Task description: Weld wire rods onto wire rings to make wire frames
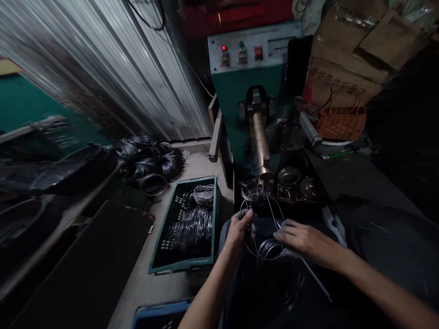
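My left hand (241,227) is closed on the near-left side of a thin wire ring (277,202), with the thumb on top. The ring is tilted in front of the machine's copper-coloured arm (262,141), and straight wires cross it. My right hand (300,238) is at the ring's right side, its fingers closed around thin straight wire rods (317,279) that stick out below the palm. Several smaller wire rings (269,249) lie under my hands on the dark lap area. Larger wire loops show dimly below them.
A green machine (224,103) with a lit red lamp stands ahead. Left of my hands, a green crate (216,219) holds many wire pieces; a blue crate (144,313) is nearer. Wire coils (171,162) lie by the corrugated wall. Right are a wicker basket (343,123) and cardboard (343,55).
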The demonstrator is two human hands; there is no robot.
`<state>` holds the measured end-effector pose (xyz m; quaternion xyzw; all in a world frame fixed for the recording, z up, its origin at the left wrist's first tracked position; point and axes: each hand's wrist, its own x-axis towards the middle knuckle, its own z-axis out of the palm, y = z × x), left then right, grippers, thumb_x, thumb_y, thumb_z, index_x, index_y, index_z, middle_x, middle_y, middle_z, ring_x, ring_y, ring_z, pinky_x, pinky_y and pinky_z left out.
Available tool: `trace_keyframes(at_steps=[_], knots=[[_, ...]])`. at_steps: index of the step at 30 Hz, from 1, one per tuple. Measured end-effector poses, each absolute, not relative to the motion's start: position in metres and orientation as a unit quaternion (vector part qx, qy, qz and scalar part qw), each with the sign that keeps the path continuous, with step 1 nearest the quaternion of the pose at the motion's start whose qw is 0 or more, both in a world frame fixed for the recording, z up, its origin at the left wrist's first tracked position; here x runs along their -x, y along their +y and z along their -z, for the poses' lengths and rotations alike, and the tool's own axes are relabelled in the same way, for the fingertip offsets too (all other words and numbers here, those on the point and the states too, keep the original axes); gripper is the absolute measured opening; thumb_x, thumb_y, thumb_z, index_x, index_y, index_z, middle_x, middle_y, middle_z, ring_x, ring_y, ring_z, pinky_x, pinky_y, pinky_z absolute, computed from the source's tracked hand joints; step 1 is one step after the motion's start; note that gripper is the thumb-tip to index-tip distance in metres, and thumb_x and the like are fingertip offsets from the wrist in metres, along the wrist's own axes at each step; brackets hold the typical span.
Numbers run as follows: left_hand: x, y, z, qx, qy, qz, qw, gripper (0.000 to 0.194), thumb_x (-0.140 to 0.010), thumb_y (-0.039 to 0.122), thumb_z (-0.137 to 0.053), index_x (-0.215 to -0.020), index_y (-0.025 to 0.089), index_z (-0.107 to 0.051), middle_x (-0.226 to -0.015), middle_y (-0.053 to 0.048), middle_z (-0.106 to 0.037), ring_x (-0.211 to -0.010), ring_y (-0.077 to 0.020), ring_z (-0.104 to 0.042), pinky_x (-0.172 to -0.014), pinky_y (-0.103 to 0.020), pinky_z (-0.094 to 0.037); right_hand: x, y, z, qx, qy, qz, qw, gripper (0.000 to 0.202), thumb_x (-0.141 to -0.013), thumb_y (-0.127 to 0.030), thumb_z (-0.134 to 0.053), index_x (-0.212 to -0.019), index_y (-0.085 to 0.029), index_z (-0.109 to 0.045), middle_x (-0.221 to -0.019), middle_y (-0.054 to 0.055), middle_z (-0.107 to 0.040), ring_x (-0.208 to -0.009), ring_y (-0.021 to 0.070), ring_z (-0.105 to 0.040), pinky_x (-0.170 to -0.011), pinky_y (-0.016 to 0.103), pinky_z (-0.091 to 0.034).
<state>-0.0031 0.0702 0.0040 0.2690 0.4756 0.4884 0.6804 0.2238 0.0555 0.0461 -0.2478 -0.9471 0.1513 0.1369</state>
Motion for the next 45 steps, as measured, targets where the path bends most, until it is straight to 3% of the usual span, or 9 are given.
trace_keyframes(at_steps=[9, 16, 19, 21, 25, 28, 32, 41, 45], knots=[[0.006, 0.080, -0.003, -0.299, 0.476, -0.491, 0.666, 0.039, -0.069, 0.050, -0.072, -0.072, 0.013, -0.059, -0.042, 0.002, -0.053, -0.032, -0.0070, -0.042, -0.036, -0.018, -0.031, -0.223, 0.067, -0.049, 0.254, -0.945, -0.164, 0.129, 0.034, -0.091, -0.026, -0.058, -0.123, -0.016, -0.056, -0.103, 0.010, -0.064, -0.099, 0.0223, -0.058, -0.086, 0.036, -0.052], [0.002, 0.079, -0.003, -0.271, 0.470, -0.509, 0.669, 0.039, -0.066, 0.050, -0.074, -0.071, 0.014, -0.058, -0.044, 0.004, -0.051, -0.033, -0.0063, -0.041, -0.036, -0.018, -0.029, -0.220, 0.066, -0.051, 0.270, -0.945, -0.142, 0.121, 0.032, -0.090, -0.034, -0.059, -0.119, -0.020, -0.060, -0.099, 0.010, -0.060, -0.093, 0.0230, -0.056, -0.082, 0.039, -0.050], [0.006, 0.096, -0.002, -0.248, 0.491, -0.506, 0.664, 0.039, -0.061, 0.046, -0.079, -0.067, 0.015, -0.055, -0.045, 0.005, -0.049, -0.034, -0.0050, -0.041, -0.037, -0.018, -0.031, -0.224, 0.081, -0.047, 0.311, -0.914, -0.194, 0.171, 0.041, -0.080, -0.035, -0.071, -0.119, -0.025, -0.061, -0.106, 0.009, -0.059, -0.100, 0.0260, -0.054, -0.084, 0.041, -0.049], [0.010, 0.116, -0.004, -0.243, 0.489, -0.515, 0.661, 0.039, -0.059, 0.044, -0.081, -0.067, 0.016, -0.054, -0.045, 0.006, -0.050, -0.034, -0.0049, -0.042, -0.038, -0.018, -0.033, -0.226, 0.103, -0.041, 0.371, -0.847, -0.277, 0.262, 0.046, -0.074, -0.038, -0.076, -0.117, -0.026, -0.062, -0.104, 0.007, -0.061, -0.100, 0.0253, -0.055, -0.087, 0.040, -0.047], [0.016, 0.160, -0.010, -0.259, 0.458, -0.549, 0.649, 0.038, -0.058, 0.041, -0.081, -0.068, 0.016, -0.055, -0.047, 0.005, -0.052, -0.036, -0.0054, -0.044, -0.039, -0.018, -0.036, -0.219, 0.159, -0.027, 0.464, -0.657, -0.447, 0.392, 0.033, -0.076, -0.049, -0.069, -0.090, -0.019, -0.068, -0.079, 0.003, -0.064, -0.074, 0.0196, -0.059, -0.068, 0.031, -0.048], [0.019, 0.186, -0.012, -0.267, 0.443, -0.568, 0.640, 0.039, -0.058, 0.042, -0.081, -0.070, 0.015, -0.057, -0.047, 0.005, -0.053, -0.036, -0.0054, -0.045, -0.039, -0.018, -0.035, -0.203, 0.188, -0.018, 0.455, -0.630, -0.492, 0.392, 0.038, -0.080, -0.053, -0.060, -0.071, -0.016, -0.062, -0.060, 0.000, -0.057, -0.054, 0.0141, -0.052, -0.052, 0.026, -0.042], [0.025, 0.207, -0.009, -0.278, 0.437, -0.574, 0.635, 0.040, -0.058, 0.044, -0.081, -0.073, 0.013, -0.060, -0.045, 0.005, -0.052, -0.034, -0.0057, -0.043, -0.036, -0.018, -0.033, -0.186, 0.206, -0.011, 0.447, -0.607, -0.516, 0.406, 0.035, -0.078, -0.051, -0.061, -0.068, -0.017, -0.058, -0.054, -0.003, -0.051, -0.047, 0.0108, -0.045, -0.046, 0.023, -0.035], [0.026, 0.226, 0.002, -0.254, 0.448, -0.585, 0.627, 0.038, -0.059, 0.041, -0.081, -0.074, 0.013, -0.061, -0.047, 0.004, -0.054, -0.036, -0.0066, -0.046, -0.037, -0.019, -0.035, -0.180, 0.223, -0.014, 0.455, -0.597, -0.513, 0.416, 0.035, -0.075, -0.050, -0.065, -0.061, -0.019, -0.057, -0.054, -0.001, -0.053, -0.049, 0.0126, -0.046, -0.047, 0.026, -0.037], [0.036, 0.218, 0.007, -0.259, 0.448, -0.593, 0.617, 0.037, -0.060, 0.042, -0.080, -0.075, 0.013, -0.061, -0.051, 0.003, -0.056, -0.038, -0.0065, -0.047, -0.040, -0.019, -0.037, -0.188, 0.202, -0.031, 0.456, -0.591, -0.520, 0.415, 0.035, -0.071, -0.053, -0.068, -0.072, -0.019, -0.062, -0.064, 0.001, -0.061, -0.058, 0.0157, -0.055, -0.055, 0.028, -0.046]])
